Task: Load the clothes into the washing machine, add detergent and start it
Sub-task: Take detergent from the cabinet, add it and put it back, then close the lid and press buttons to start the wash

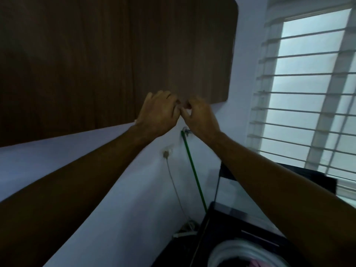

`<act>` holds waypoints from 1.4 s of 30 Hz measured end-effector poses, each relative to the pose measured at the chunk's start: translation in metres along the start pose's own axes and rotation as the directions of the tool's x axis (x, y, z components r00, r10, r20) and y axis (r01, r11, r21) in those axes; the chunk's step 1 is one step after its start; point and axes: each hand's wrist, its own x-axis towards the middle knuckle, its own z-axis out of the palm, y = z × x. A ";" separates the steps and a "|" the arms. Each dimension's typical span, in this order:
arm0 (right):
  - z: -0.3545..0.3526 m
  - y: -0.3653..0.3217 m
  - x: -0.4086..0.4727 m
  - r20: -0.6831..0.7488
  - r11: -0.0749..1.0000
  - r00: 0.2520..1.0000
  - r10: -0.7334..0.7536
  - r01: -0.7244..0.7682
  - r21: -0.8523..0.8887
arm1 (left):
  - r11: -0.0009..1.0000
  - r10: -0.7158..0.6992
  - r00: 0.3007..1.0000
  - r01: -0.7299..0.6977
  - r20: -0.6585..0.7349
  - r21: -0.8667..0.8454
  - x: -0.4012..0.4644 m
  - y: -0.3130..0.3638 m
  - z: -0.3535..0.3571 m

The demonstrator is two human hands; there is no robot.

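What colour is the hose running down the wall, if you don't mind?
Green; the hose shows best in the head view.

Two hands: left hand (157, 112), right hand (200, 114), twelve o'clock; one cabinet (115, 54); one window (308, 83); one washing machine (240, 237), five o'clock.

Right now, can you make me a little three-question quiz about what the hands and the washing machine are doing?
1. True or false: both hands are raised at the bottom edge of the wooden cabinet.
2. What colour is the thin hose running down the wall toward the washing machine?
3. Pick one: the machine's lid is A) shut, B) up, so the drum shows.

Key
1. True: the left hand and right hand meet there, fingers curled; whether they hold anything is unclear.
2. Green: the hose.
3. B: the lid stands open and the drum shows.
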 end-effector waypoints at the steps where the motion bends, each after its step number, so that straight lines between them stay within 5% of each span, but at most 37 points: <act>1: -0.005 0.010 -0.005 0.006 0.999 1.000 0.030 -0.030 -0.026 | 0.999 -0.004 1.000 0.004 0.018 -0.038 -0.001 0.007 0.007; 6: -0.038 0.055 -0.036 -0.022 0.977 0.990 0.142 -0.144 -0.156 | 0.936 0.006 0.986 0.053 0.168 -0.347 -0.003 0.048 0.038; 17: -0.118 0.131 -0.103 -0.015 0.872 0.949 0.315 -0.296 -0.390 | 0.751 0.141 0.977 -0.003 0.157 -0.660 -0.002 0.168 0.111; 42: -0.125 0.338 -0.160 0.180 0.774 0.801 0.571 -0.452 -0.443 | 0.744 0.217 0.814 0.220 0.539 -0.631 0.021 0.282 0.277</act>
